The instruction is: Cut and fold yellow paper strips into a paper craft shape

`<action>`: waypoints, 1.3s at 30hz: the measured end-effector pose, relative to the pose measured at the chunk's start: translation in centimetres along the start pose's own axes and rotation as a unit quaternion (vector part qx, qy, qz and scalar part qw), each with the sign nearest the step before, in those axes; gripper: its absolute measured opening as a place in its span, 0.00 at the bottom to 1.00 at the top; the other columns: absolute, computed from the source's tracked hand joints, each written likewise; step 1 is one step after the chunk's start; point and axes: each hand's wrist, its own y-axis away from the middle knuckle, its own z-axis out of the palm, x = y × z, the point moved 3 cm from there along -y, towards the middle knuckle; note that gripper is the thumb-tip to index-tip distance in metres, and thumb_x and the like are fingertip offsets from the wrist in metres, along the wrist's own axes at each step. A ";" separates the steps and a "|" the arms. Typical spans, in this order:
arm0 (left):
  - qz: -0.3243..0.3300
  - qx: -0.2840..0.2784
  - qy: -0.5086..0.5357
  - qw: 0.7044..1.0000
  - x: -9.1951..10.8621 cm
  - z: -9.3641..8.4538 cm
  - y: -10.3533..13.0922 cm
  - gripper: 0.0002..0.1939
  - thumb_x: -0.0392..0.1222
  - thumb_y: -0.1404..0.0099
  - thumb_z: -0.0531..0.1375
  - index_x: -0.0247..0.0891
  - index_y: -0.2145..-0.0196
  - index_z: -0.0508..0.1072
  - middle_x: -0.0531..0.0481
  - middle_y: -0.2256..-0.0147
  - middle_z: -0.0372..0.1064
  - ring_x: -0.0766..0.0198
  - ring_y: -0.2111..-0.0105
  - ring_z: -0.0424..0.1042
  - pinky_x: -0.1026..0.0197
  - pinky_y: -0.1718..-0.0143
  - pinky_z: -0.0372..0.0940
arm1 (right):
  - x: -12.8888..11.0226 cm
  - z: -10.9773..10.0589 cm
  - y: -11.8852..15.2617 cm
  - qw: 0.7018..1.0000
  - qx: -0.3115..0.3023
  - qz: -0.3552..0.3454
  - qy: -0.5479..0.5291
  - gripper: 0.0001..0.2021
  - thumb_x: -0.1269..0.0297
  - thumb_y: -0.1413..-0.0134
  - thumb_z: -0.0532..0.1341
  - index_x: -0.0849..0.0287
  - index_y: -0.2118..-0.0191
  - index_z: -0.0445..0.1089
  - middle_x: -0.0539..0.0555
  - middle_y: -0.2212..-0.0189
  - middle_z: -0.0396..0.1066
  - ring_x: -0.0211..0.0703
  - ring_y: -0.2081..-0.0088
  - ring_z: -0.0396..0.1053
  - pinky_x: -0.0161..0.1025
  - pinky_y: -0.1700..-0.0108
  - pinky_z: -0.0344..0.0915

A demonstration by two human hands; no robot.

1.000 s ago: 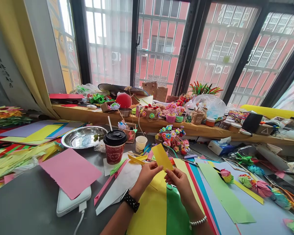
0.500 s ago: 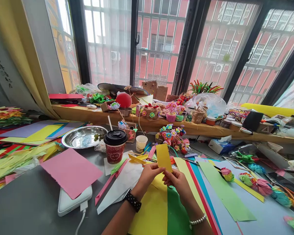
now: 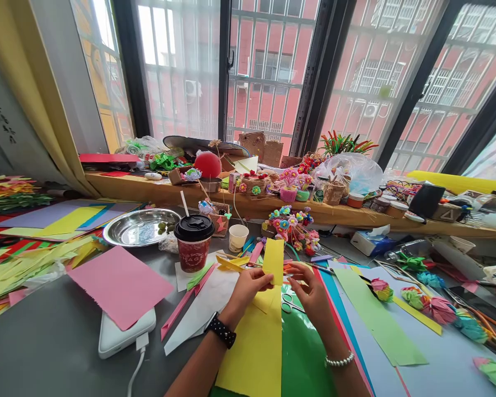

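A small yellow paper strip stands upright between the thumb and fingers of my left hand, which wears a black dotted wristband. Just to its right is my right hand, with a beaded bracelet; its fingers are curved apart and hold nothing. Below my hands lies a larger yellow paper sheet over a shiny green surface. Between the sheet and my right hand rests a pair of scissors, partly covered by that hand.
Left stand a lidded red cup, a metal plate and a white power bank under pink paper. A paper cup is behind my hands. Folded paper flowers and a light green strip lie right.
My right hand has let go of the yellow strip and moved right, its fingers spreading. The strip stays in my left hand and is turned more upright. The scissors have come into view.
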 end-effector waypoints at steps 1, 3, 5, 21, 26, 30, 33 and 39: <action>0.005 0.000 -0.004 1.000 0.0 0.0 0.0 0.15 0.47 0.59 0.63 0.32 0.77 0.71 0.51 0.78 0.70 0.67 0.75 0.69 0.65 0.70 0.60 | -0.1 0.1 0.0 1.000 -0.016 -0.010 0.010 0.14 0.62 0.51 0.57 0.56 0.56 0.64 0.56 0.61 0.68 0.45 0.61 0.67 0.39 0.65 0.66; 0.017 0.000 -0.012 1.000 0.0 0.0 -0.1 0.14 0.47 0.58 0.63 0.32 0.79 0.69 0.53 0.80 0.68 0.67 0.76 0.69 0.66 0.71 0.60 | -0.2 0.4 0.1 0.998 -0.053 -0.027 0.030 0.12 0.62 0.50 0.55 0.55 0.58 0.66 0.56 0.60 0.67 0.45 0.61 0.66 0.39 0.65 0.67; 0.028 -0.006 -0.017 0.999 0.0 0.0 -0.1 0.14 0.47 0.59 0.64 0.33 0.80 0.67 0.54 0.82 0.67 0.67 0.77 0.69 0.66 0.73 0.60 | -0.2 0.6 0.1 0.995 -0.083 -0.040 0.046 0.11 0.63 0.50 0.55 0.55 0.60 0.69 0.56 0.62 0.66 0.45 0.61 0.66 0.39 0.66 0.67; 0.114 -0.041 -0.062 0.991 0.7 0.6 0.5 0.23 0.41 0.54 0.62 0.33 0.61 0.60 0.56 0.82 0.66 0.64 0.78 0.68 0.64 0.74 0.60 | 0.1 0.3 -0.2 0.996 -0.091 0.004 0.006 0.10 0.57 0.57 0.61 0.60 0.73 0.71 0.53 0.73 0.67 0.42 0.69 0.66 0.36 0.70 0.65; 0.118 -0.056 -0.082 0.988 0.6 0.7 0.6 0.22 0.40 0.51 0.60 0.34 0.58 0.60 0.54 0.80 0.66 0.63 0.75 0.68 0.62 0.70 0.60 | 0.4 0.5 -0.2 0.998 -0.053 0.008 0.031 0.12 0.55 0.55 0.59 0.61 0.75 0.68 0.51 0.78 0.66 0.40 0.73 0.64 0.34 0.73 0.61; 0.116 -0.108 -0.097 0.983 0.6 0.7 0.8 0.26 0.37 0.52 0.61 0.36 0.55 0.59 0.53 0.73 0.65 0.64 0.70 0.68 0.63 0.68 0.61 | 0.6 0.4 -0.1 0.998 -0.039 0.004 0.050 0.12 0.56 0.54 0.58 0.61 0.75 0.66 0.52 0.77 0.66 0.40 0.74 0.64 0.34 0.74 0.60; 0.120 -0.121 -0.123 0.978 0.5 0.7 0.8 0.30 0.37 0.55 0.63 0.36 0.54 0.58 0.54 0.73 0.64 0.65 0.72 0.66 0.64 0.70 0.60 | 0.4 0.5 0.0 0.997 -0.053 0.000 0.063 0.12 0.56 0.53 0.58 0.61 0.75 0.66 0.52 0.76 0.66 0.40 0.73 0.64 0.34 0.73 0.60; 0.136 -0.058 -0.182 0.972 0.2 0.6 0.5 0.27 0.43 0.54 0.63 0.37 0.56 0.62 0.59 0.80 0.59 0.68 0.78 0.61 0.67 0.77 0.54 | 0.1 1.0 0.2 0.996 -0.066 -0.004 0.067 0.12 0.56 0.53 0.57 0.61 0.75 0.66 0.53 0.77 0.66 0.40 0.74 0.65 0.34 0.74 0.62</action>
